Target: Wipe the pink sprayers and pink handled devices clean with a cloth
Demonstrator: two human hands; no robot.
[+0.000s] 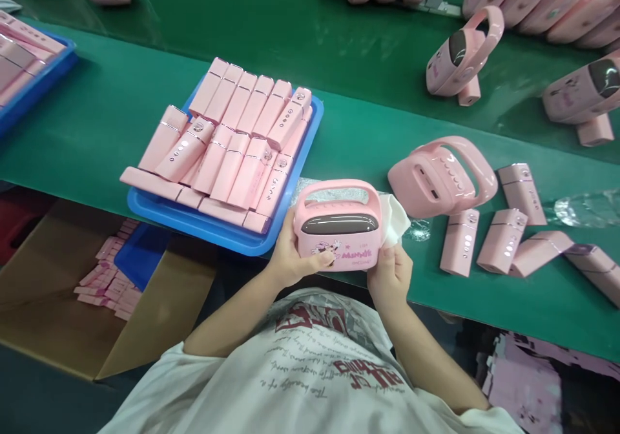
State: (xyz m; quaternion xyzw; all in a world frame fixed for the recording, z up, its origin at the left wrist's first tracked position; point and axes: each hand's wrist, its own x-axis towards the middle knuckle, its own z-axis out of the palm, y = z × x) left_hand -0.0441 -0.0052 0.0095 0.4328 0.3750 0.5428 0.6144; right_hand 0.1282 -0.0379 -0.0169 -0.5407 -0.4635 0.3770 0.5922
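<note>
Upright in front of my body is a pink portable speaker (339,243) with a carrying handle, a dark glossy window and printed cartoon figures. My left hand (295,253) grips its left end, thumb across the front. At the opposite end my right hand (390,276) pinches a white cloth (396,219) against the speaker's side. Part of a clear plastic bag (310,192) shows behind the speaker. Close by on the right, a second pink speaker (431,179) lies tipped with ports and buttons showing.
Left of my hands, a blue tray (217,235) is piled with pink rectangular sticks (227,156). Several loose sticks (458,243) lie to the right beside clear plastic (588,208). More speakers (460,53) stand beyond. An open cardboard box (43,318) sits below the table edge.
</note>
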